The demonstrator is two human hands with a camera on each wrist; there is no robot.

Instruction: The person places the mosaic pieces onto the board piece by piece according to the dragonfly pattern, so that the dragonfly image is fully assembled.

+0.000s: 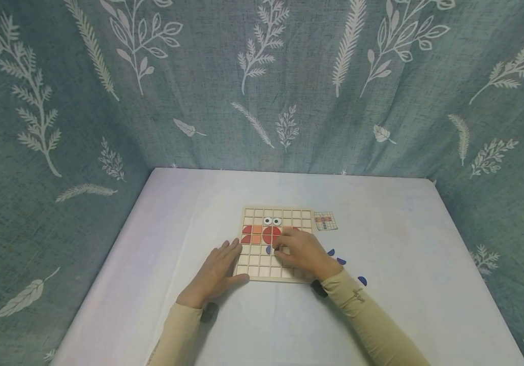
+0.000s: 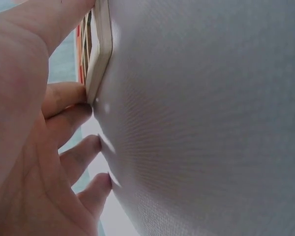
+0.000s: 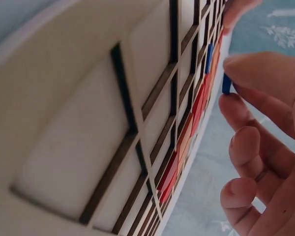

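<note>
A wooden grid board [image 1: 254,260] lies on the white table, with red, orange and blue pieces and two round eye pieces [image 1: 272,221] in its cells. My left hand [image 1: 213,272] rests at the board's left edge, fingers stretched out and thumb by the near corner. In the left wrist view, fingertips touch the board's rim [image 2: 99,64]. Above the board's middle, my right hand [image 1: 305,251] pinches a small blue piece [image 3: 226,84] between thumb and index finger. Beside it, another blue piece [image 1: 268,250] sits in a cell under the red circle [image 1: 267,235]. The right hand hides some right-side cells.
A small pattern card [image 1: 325,221] lies by the board's far right corner. Loose blue half-round pieces [image 1: 362,280] are scattered to the right of the board. A leaf-patterned green curtain [image 1: 216,127] surrounds the table's back and sides.
</note>
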